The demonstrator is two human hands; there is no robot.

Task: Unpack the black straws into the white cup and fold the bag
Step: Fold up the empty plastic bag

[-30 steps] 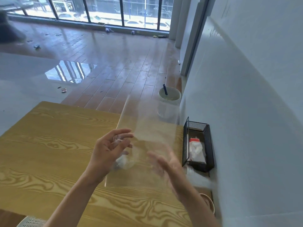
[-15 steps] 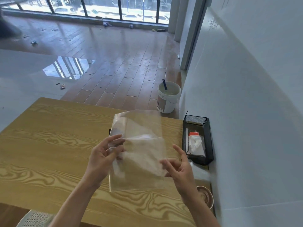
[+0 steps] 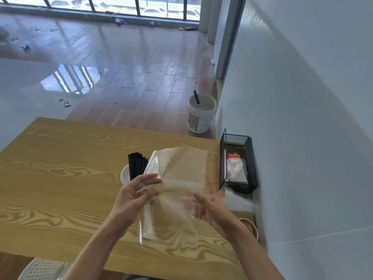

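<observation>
Compared with half a second ago: black straws (image 3: 137, 166) and white cup (image 3: 125, 175) now in view at the left of the clear bag (image 3: 177, 190), where before the bag covered that spot. Bag now slanted, far edge leaning right, near corner hanging low over the wooden table (image 3: 60, 178). Right hand (image 3: 210, 207) moved further in behind the film, fingers spread wider than before. Left hand (image 3: 133, 196) at much the same place on the bag's left edge.

Left hand: thumb and fingertips pinching the left edge of the bag. Right hand: fingers straight and fanned out, lying against the bag's right side; blurred by motion, so no telling whether the thumb grips the film or merely touches it. Bag empty, held above the table between both hands. Straws standing bunched upright in the cup, just beyond the left hand.

Hard to make out: most of the cup hidden behind the left hand, only its left rim showing. Bag's right edge nearly invisible against the table. Black mesh basket (image 3: 238, 164) at the wall on the right, holding something white and red, unclear. Clear cups (image 3: 228, 193) lying just near of it, smeared. White bucket (image 3: 201, 114) on the floor beyond the table.
</observation>
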